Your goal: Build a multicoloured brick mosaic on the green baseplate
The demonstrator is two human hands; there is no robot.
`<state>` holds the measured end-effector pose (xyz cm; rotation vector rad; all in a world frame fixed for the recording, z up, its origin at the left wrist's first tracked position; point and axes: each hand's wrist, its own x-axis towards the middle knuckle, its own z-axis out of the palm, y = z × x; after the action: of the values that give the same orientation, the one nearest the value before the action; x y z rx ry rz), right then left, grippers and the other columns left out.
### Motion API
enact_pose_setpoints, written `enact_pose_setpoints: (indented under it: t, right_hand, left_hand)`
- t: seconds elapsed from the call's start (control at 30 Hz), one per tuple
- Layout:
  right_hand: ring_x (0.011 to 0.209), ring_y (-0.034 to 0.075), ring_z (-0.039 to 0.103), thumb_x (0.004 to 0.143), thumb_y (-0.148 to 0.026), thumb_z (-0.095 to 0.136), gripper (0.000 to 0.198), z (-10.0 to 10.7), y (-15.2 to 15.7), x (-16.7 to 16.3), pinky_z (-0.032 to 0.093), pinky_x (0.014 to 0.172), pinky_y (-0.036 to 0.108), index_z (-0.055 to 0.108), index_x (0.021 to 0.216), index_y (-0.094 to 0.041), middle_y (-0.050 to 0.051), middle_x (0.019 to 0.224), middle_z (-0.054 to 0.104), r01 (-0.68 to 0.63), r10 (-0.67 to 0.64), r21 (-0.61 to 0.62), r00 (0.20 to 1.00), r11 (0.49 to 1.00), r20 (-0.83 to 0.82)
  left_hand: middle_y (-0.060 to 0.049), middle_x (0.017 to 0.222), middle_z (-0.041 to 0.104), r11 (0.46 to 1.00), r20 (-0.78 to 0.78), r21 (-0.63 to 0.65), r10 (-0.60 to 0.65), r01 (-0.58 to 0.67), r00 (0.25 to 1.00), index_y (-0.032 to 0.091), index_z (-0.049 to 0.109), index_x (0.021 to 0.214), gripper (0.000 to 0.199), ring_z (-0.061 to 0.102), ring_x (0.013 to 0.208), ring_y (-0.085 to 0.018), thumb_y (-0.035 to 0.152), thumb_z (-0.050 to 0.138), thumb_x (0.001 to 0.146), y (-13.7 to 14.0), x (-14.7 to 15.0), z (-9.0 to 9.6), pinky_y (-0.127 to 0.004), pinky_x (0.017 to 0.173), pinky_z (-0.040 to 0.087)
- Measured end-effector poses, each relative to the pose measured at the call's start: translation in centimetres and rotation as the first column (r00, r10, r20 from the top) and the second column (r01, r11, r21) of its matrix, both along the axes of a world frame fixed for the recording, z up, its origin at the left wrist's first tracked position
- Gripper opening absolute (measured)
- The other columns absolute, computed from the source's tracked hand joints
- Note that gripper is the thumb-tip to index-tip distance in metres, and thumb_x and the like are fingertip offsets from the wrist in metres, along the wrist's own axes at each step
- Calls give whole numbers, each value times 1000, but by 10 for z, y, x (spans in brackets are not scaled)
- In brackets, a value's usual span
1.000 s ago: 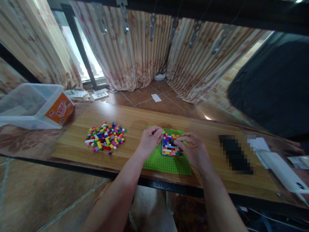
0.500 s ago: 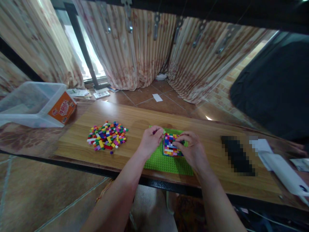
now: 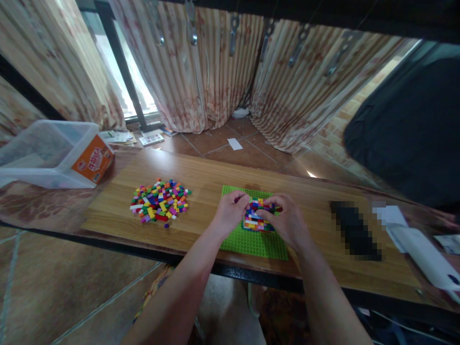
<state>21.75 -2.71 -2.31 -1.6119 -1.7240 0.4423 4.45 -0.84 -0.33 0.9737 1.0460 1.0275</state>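
Left hand (image 3: 232,211) has edged rightward, nearer the right hand (image 3: 289,220), and over my feed I've got the long wooden tabletop (image 3: 201,167), green baseplate (image 3: 251,247) on it, heap of loose bricks (image 3: 158,201) well to its left. Now the hands: apart from each other, fingertips at opposite sides of the multicoloured brick build (image 3: 254,223) on that baseplate; clamped on anything, I can't tell from out here! Smallest, one purple brick (image 3: 166,225) just beside the heap

Green baseplate (image 3: 253,247), multicoloured bricks (image 3: 160,201), striped curtains (image 3: 232,81)
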Motion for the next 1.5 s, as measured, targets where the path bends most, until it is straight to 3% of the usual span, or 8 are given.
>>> enact_pose_setpoints:
  t: [0.33, 0.57, 0.93, 1.13, 1.5]
  right_hand:
    - [77, 19, 58, 71, -37, 78, 18, 2, 4, -1, 47, 69, 34, 69, 78, -23, 5, 93, 61, -21, 19, -16, 997, 1000, -75]
    - [74, 17, 55, 70, -35, 78, 17, 3, 5, -3, 46, 68, 34, 69, 77, -23, 3, 91, 59, -16, 13, -29, 995, 999, -101]
    - [89, 21, 62, 79, -44, 70, 22, 3, 1, -1, 49, 80, 36, 72, 87, -24, 5, 98, 66, -1, 4, 14, 985, 1000, -174]
    - [89, 21, 64, 88, -37, 61, 20, 13, 1, 1, 49, 81, 35, 72, 81, -22, 6, 90, 70, 43, -16, 112, 973, 993, -232]
    - [101, 23, 64, 86, -40, 66, 18, 18, -10, -21, 48, 94, 41, 77, 91, -27, 6, 104, 70, -83, 99, 94, 979, 992, -179]
  left_hand:
    - [4, 52, 50, 997, -119, 58, 52, -46, 991, 16, 59, 65, 18, 41, 47, -8, 27, 60, 80, 2, 8, -17, -21, 48, 29]
    - [3, 53, 53, 996, -123, 57, 73, -67, 990, 16, 61, 67, 18, 43, 48, -8, 28, 62, 79, 2, 10, -20, -21, 48, 31]
    - [6, 53, 49, 999, -20, -26, 40, -41, 999, 16, 56, 68, 19, 31, 41, -4, 29, 62, 80, -3, 8, -9, -19, 43, 24]
    - [4, 54, 50, 999, -20, -28, 21, -21, 1000, 16, 55, 68, 19, 31, 41, -4, 27, 61, 82, -2, 7, -7, -21, 43, 23]
    - [4, 56, 53, 998, -36, 59, -2, 4, 999, 16, 59, 70, 16, 38, 46, -6, 28, 59, 80, -3, 7, -12, -20, 48, 29]
